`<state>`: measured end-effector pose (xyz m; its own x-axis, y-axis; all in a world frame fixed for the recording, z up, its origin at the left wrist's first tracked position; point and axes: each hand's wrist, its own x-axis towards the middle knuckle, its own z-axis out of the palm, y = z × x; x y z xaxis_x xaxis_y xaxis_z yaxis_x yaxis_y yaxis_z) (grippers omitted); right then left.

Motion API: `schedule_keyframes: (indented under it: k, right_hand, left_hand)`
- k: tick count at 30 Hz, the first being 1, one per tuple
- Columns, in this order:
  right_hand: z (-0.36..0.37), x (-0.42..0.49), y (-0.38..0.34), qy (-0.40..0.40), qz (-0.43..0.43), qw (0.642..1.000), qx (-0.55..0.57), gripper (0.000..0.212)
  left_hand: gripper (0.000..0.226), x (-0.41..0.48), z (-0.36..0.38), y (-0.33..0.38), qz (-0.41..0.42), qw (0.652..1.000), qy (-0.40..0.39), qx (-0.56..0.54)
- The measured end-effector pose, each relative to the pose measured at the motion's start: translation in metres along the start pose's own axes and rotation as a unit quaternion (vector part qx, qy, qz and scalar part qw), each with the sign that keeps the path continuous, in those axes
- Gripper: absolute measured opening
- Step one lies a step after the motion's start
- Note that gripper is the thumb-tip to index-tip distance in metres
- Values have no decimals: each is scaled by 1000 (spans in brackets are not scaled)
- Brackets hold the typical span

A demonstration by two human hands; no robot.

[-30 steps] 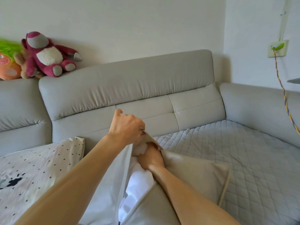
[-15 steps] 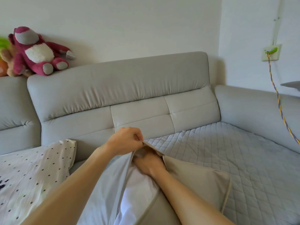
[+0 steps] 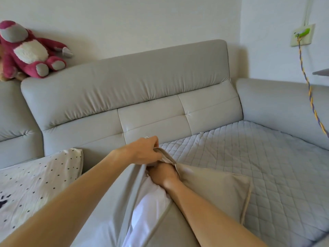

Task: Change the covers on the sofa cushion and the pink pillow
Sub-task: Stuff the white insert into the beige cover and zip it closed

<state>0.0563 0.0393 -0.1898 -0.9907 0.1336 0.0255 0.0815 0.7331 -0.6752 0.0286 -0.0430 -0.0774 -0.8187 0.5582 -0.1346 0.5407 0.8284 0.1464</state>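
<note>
A beige cushion cover [image 3: 213, 191] lies on the sofa seat in front of me, its opening facing me. The white cushion insert [image 3: 151, 198] shows through the gap. My left hand [image 3: 142, 152] pinches the far corner of the cover's opening and holds it up. My right hand [image 3: 164, 172] is pushed into the opening at that corner, its fingers hidden inside the cover against the insert. A white pillow with black dots [image 3: 35, 180] lies to the left on the seat.
The grey sofa backrest [image 3: 124, 90] stands behind the cushion and an armrest [image 3: 284, 104] runs along the right. A quilted grey seat pad [image 3: 249, 157] spreads to the right. A pink plush bear [image 3: 28, 50] sits on the backrest. A braided cable [image 3: 309, 93] hangs from a wall socket.
My left hand has lowered with the cover's corner toward the seat. My right hand stays inside the opening. The view has shifted slightly to the right.
</note>
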Motion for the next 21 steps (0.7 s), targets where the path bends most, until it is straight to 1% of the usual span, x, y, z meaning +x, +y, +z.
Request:
schedule_keyframes:
  k: [2, 3, 5, 6, 7, 9, 10, 12, 14, 15, 16, 17, 18, 19, 20, 21]
  right_hand:
    - [-1, -2, 1, 41, -20, 998, 38, 37]
    - [-2, -5, 0, 70, -38, 995, 66, 38]
    - [-5, -13, -8, 134, -98, 981, 103, 44]
    - [-4, -15, -12, 153, -132, 975, 95, 45]
    - [-2, -17, -14, 160, -162, 973, 50, 44]
    - [1, -18, -15, 159, -192, 967, -57, 37]
    - [1, -18, -16, 153, -192, 966, -85, 36]
    - [-4, -10, -20, 184, -192, 957, -114, 36]
    - [-14, 5, -32, 214, -167, 950, -153, 32]
    - [-23, 10, -41, 229, -139, 952, -149, 29]
    - [-28, 18, -47, 247, -114, 956, -110, 23]
    - [-31, 27, -48, 231, -92, 967, -60, 15]
    - [-30, 35, -46, 185, -84, 979, -15, 15]
    - [-29, 36, -47, 93, -68, 993, 0, 22]
    - [-25, 43, -44, 34, -73, 997, -22, 24]
    - [-21, 52, -37, 11, -67, 997, -29, 26]
  left_hand:
    - [33, -4, -9, 3, 11, 998, -10, 62]
    - [32, -6, -12, 3, 16, 992, 14, 124]
    - [23, -7, -15, -2, 10, 965, 118, 233]
    - [23, -7, -15, -5, -3, 952, 158, 261]
    - [26, -7, -15, -7, -20, 945, 182, 271]
    - [30, -9, -16, -6, -45, 943, 190, 271]
    - [30, -9, -17, -2, -40, 939, 191, 283]
    - [27, -10, -19, 6, -20, 924, 203, 324]
    - [27, -12, -24, 11, -26, 924, 219, 313]
    - [27, -10, -26, 11, -34, 927, 227, 296]
    - [27, -8, -28, 9, -39, 931, 233, 279]
    - [26, -5, -29, 7, -43, 935, 231, 265]
    - [26, -3, -28, 5, -48, 939, 223, 258]
    - [26, 0, -26, 2, -50, 942, 211, 256]
    - [28, 4, -23, -3, -45, 943, 201, 262]
    - [29, 9, -17, -9, -38, 940, 198, 274]
